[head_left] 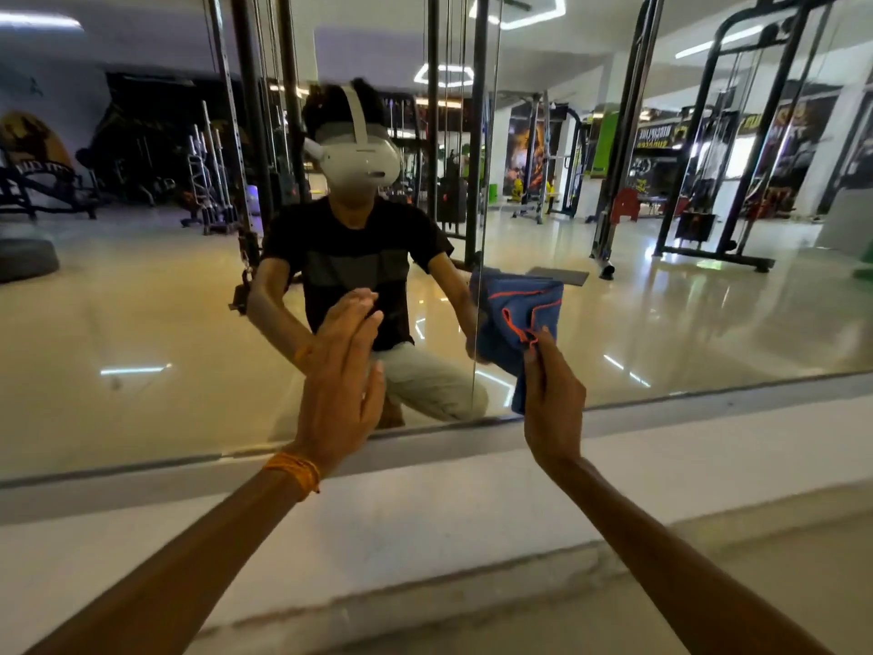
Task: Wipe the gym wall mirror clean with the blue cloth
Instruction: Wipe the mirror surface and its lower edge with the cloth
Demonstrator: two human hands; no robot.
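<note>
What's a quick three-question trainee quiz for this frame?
1. True or false: the left hand holds the blue cloth.
2. Which wrist wears the orange band? A) left B) right
3. Fill in: the blue cloth's edge stitching is ____.

Key: 1 false, the right hand grips it while the left hand is flat with straight fingers; 2 A; 3 orange.

The mirror lies free left of the flat left hand and right of the blue cloth, while a white ledge juts out beneath its lower edge.
</note>
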